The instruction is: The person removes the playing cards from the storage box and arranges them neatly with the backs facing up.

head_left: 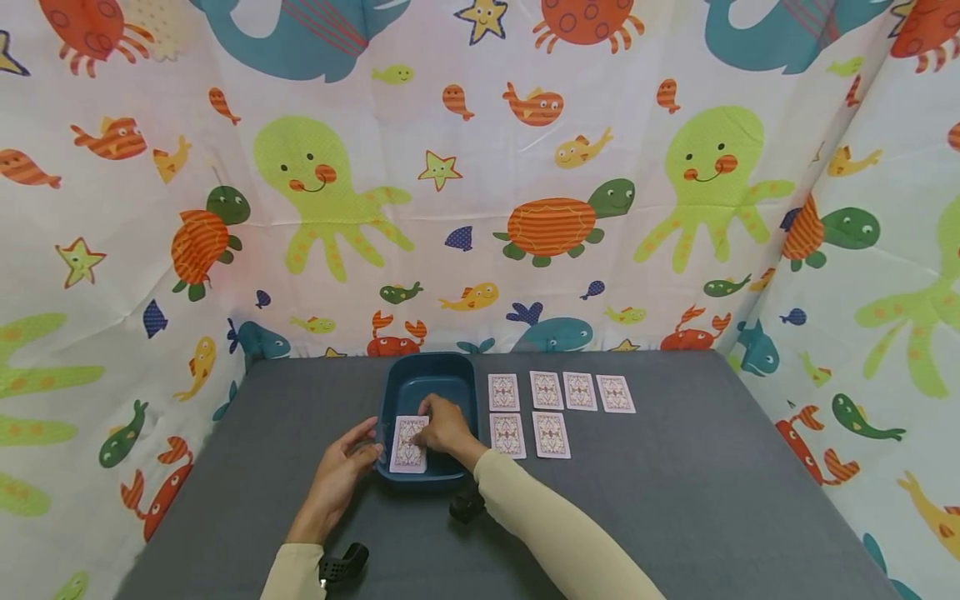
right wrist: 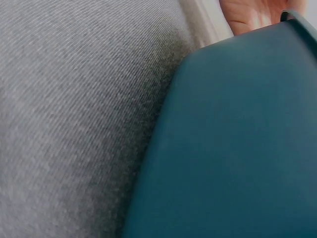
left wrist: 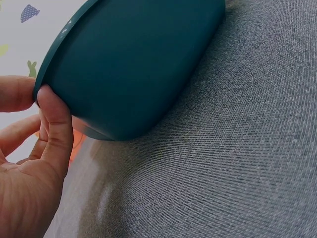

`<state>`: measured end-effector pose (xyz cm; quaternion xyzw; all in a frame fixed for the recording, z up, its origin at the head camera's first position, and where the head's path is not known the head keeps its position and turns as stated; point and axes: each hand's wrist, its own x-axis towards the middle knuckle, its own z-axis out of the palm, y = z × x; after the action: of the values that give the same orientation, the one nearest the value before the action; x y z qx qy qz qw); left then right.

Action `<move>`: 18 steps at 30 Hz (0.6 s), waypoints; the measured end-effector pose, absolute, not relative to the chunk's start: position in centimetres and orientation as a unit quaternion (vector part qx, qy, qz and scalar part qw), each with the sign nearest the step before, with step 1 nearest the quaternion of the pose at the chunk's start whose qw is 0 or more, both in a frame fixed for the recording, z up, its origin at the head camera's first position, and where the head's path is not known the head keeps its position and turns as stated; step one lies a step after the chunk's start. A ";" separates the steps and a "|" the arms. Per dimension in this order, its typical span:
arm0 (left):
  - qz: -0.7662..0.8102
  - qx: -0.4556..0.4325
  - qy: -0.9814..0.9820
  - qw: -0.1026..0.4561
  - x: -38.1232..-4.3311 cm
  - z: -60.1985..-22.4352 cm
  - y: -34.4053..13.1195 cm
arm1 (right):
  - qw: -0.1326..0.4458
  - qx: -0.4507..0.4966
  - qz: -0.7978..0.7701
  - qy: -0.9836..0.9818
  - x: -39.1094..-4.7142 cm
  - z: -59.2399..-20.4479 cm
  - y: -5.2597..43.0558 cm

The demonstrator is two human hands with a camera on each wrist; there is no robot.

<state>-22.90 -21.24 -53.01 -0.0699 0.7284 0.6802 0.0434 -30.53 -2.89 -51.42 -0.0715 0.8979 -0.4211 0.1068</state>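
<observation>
A dark teal plastic tray [head_left: 450, 362] stands on the grey table. At its left rim my left hand [head_left: 340, 472] pinches the edge between thumb and fingers, plain in the left wrist view, where the tray's outer wall [left wrist: 133, 64] fills the top. My right hand [head_left: 447, 427] reaches over the tray's right side and pinches a patterned playing card [head_left: 406, 450] near its right edge, back face up, inside the tray. Whether other cards lie beneath it is hidden. The right wrist view shows mostly the tray's outer wall [right wrist: 233, 139]; the card is out of sight there.
Right of the tray, several playing cards lie face down in two rows, including a near card [head_left: 551, 435] and a far-right card [head_left: 616, 394]. The grey cloth-covered table [head_left: 675, 500] ends at a sea-animal curtain [head_left: 450, 250] behind and on both sides.
</observation>
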 end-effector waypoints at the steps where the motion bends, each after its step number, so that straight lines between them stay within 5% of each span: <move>1: 0.680 -0.070 0.729 0.044 -22.9 -53.0 -21.2 | 0.107 -0.070 -0.433 0.892 -30.5 -51.4 -2.9; 18: 0.674 -0.078 0.733 0.049 -22.9 -53.0 -21.2 | 0.053 -0.036 -0.525 0.849 -30.5 -50.5 -2.5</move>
<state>-22.91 -21.20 -53.03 -0.0779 0.7330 0.6740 0.0487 -30.49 -2.50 -50.49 -0.0361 0.8487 -0.5250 0.0531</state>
